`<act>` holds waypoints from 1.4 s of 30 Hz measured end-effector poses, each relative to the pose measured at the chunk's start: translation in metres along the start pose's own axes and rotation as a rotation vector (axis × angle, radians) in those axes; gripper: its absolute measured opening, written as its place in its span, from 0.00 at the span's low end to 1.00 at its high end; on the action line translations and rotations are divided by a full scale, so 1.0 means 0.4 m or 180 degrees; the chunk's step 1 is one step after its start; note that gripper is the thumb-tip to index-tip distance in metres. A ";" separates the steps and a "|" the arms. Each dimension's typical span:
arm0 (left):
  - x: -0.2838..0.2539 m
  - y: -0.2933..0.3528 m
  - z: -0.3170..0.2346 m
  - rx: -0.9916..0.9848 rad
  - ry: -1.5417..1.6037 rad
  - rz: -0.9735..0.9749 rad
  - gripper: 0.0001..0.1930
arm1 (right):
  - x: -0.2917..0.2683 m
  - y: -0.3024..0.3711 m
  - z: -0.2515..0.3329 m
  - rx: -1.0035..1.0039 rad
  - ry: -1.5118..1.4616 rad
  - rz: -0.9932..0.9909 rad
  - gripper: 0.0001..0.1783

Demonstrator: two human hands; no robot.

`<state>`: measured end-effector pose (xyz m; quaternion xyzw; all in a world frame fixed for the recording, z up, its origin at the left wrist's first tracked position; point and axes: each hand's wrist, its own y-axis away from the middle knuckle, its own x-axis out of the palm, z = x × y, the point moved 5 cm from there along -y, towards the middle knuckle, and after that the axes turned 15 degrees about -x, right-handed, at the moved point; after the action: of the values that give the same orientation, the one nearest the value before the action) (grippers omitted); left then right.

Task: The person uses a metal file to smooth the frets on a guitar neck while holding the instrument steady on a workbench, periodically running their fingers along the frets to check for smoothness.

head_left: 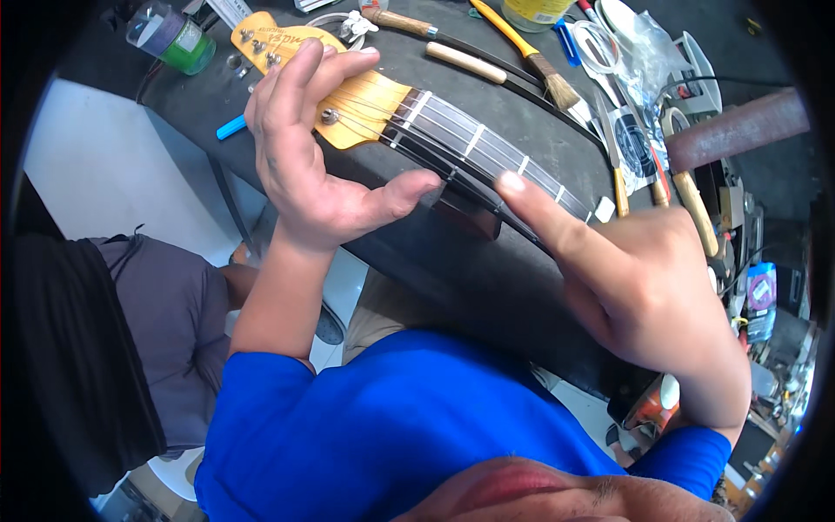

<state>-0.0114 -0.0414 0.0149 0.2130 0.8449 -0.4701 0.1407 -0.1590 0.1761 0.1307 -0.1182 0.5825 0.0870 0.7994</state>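
Observation:
A guitar neck lies on a dark work mat point(487, 278), its yellow headstock point(357, 109) pointing to the upper left and its dark fretboard point(487, 152) running to the right. My left hand point(304, 148) rests on the headstock, fingers draped over the tuners and the thumb stretched toward the first frets. My right hand point(635, 278) sits at the lower edge of the neck, with one finger extended and its tip touching the fretboard edge a few frets up. Neither hand holds a tool.
Behind the neck lie a paintbrush point(539, 56), wooden-handled tools point(465, 61), a green-bottomed jar point(174, 35), a blue pen point(230, 128) and a knife with a wooden handle point(696, 209). A plastic bag and cluttered parts fill the right side. Another person in grey point(165, 331) sits at lower left.

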 end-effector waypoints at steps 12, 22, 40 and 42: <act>-0.004 0.003 0.004 -0.0076 0.0109 0.0020 0.69 | 0.011 -0.031 -0.012 -0.0128 0.0326 0.0034 0.50; -0.004 -0.004 -0.001 0.0034 -0.0005 0.0024 0.68 | 0.009 -0.030 0.003 -0.0327 0.0788 -0.0094 0.50; -0.009 -0.004 -0.008 0.0015 -0.0100 0.0103 0.68 | 0.010 -0.005 -0.026 -0.0086 -0.0090 -0.0126 0.49; -0.008 0.001 -0.011 0.0018 -0.0156 0.0096 0.68 | 0.007 0.003 -0.026 -0.0095 -0.0151 -0.0117 0.49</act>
<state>-0.0086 -0.0382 0.0182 0.2146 0.8365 -0.4754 0.1678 -0.1680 0.1744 0.1248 -0.1388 0.5598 0.0837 0.8126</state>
